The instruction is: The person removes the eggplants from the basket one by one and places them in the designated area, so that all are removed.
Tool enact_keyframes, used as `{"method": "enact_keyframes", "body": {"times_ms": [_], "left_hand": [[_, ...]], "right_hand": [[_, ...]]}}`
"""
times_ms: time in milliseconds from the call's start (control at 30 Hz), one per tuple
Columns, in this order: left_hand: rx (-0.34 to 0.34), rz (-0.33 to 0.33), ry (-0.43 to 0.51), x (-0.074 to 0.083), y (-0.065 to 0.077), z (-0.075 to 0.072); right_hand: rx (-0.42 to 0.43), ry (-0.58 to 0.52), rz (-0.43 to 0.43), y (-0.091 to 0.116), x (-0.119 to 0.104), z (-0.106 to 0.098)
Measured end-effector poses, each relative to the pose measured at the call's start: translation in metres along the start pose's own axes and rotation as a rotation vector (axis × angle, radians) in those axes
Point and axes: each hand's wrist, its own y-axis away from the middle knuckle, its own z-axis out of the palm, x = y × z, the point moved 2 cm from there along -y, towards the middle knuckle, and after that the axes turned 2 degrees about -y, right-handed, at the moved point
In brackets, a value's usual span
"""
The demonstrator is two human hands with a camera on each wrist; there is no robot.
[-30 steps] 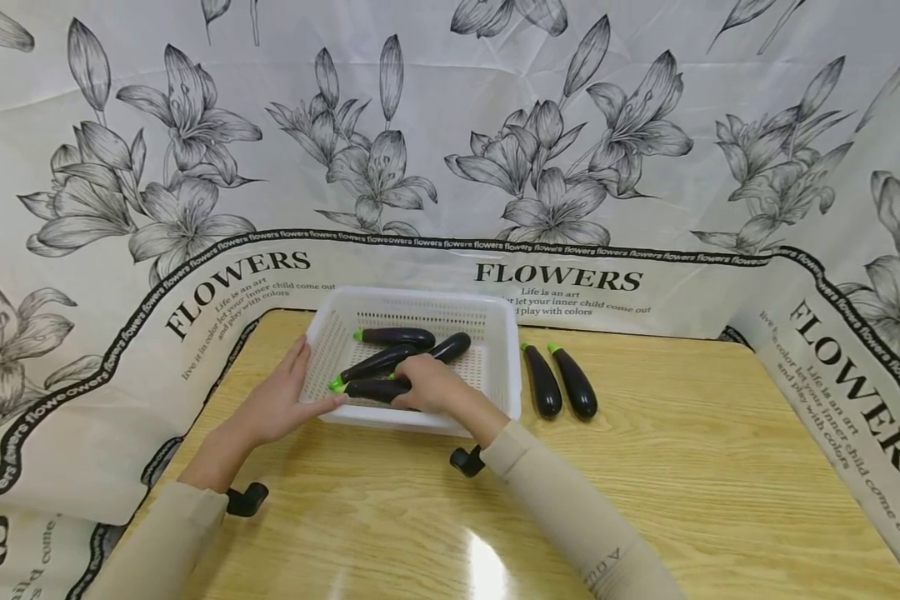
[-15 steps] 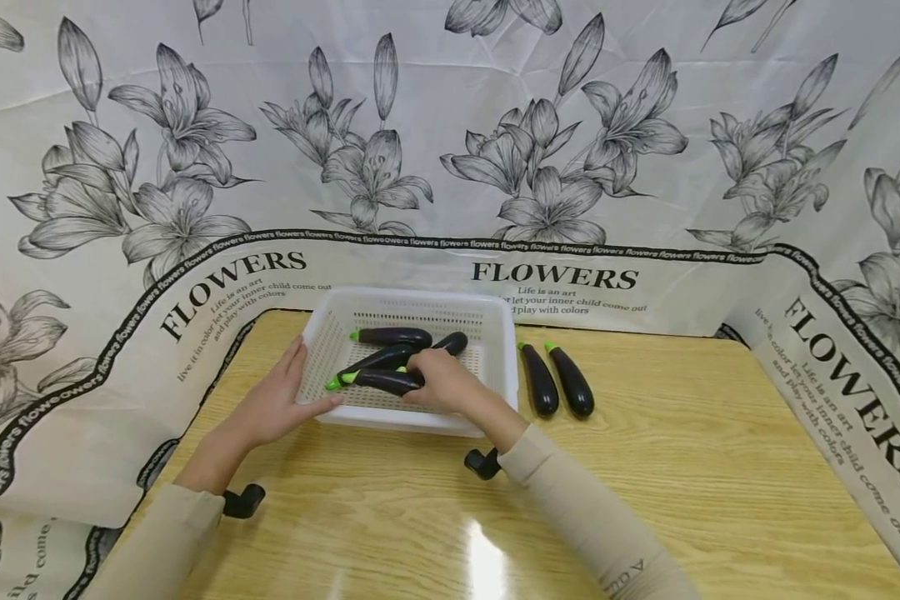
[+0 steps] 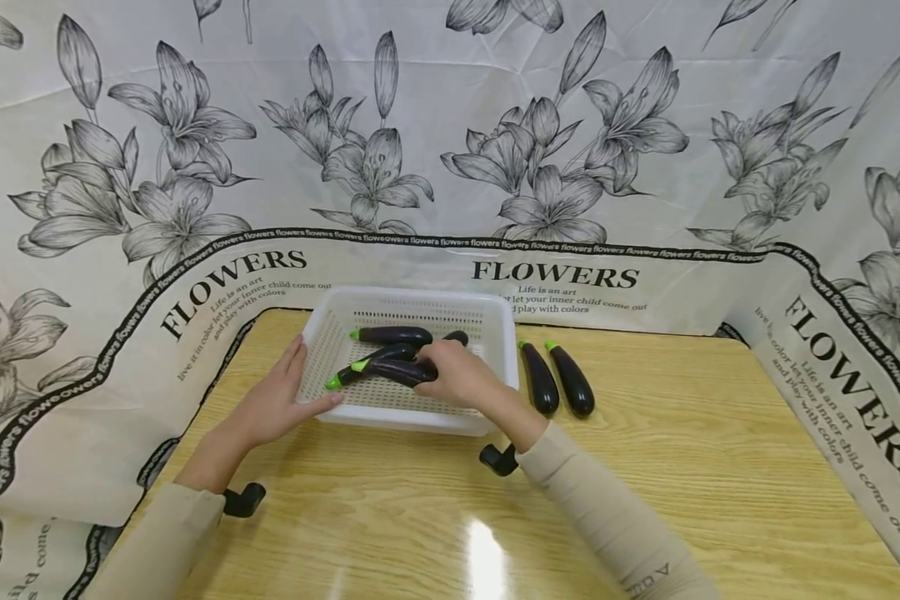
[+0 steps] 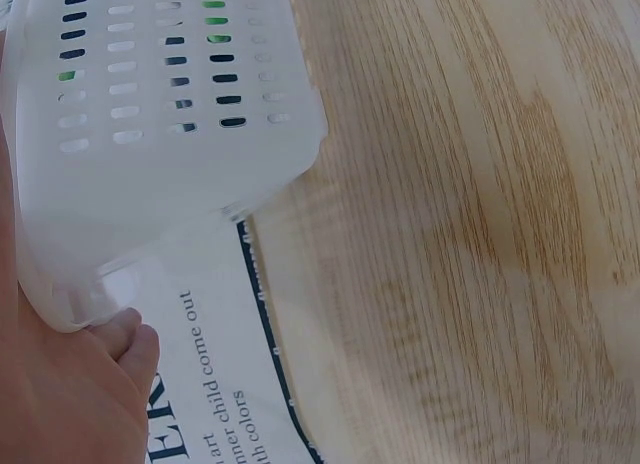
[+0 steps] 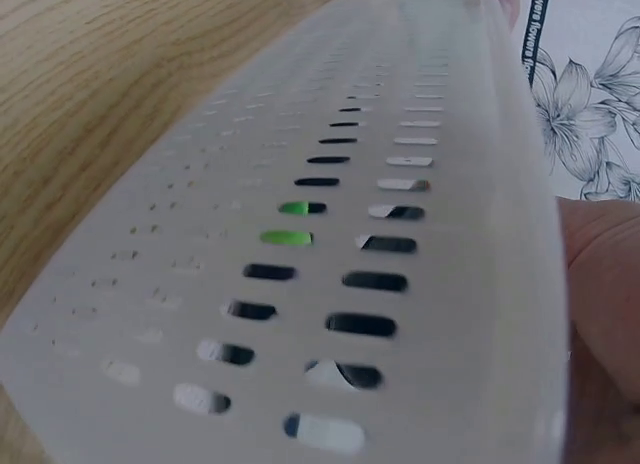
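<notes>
My right hand (image 3: 456,373) grips an eggplant (image 3: 393,370), just shifted rightward, apparently lifting free; my left hand (image 3: 272,407), fingers extended, touches the plastic basket (image 3: 408,418) by the counter's (image 3: 720,433) far edge.

"FLOWERS" on cloth (image 3: 420,271), "flowers" on border (image 3: 435,242)

I have the basket (image 3: 412,421) on the desk (image 3: 682,467), eggplants (image 3: 392,335) inside it, the left hand (image 3: 273,408) at its left end, two more eggplants (image 3: 540,385) just to its right, cloth (image 3: 420,100) behind.
</notes>
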Motion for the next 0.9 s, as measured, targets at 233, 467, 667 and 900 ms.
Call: {"method": "enact_keyframes", "body": {"times_ms": [233,467,667,900], "left_hand": [[-0.010,-0.001,0.001,0.001,0.000,0.000],[-0.013,-0.002,-0.003,0.002,0.002,-0.002],[-0.007,0.004,-0.006,0.002,0.001,-0.002],[-0.009,0.003,-0.007,0.000,0.000,0.000]], "right_hand": [[0.018,0.001,-0.019,0.007,0.000,-0.010],[0.014,0.011,-0.010,0.017,0.002,-0.021],[0.028,0.021,0.000,0.023,0.011,-0.028],[0.055,0.025,0.006,0.031,0.018,-0.037]]}}
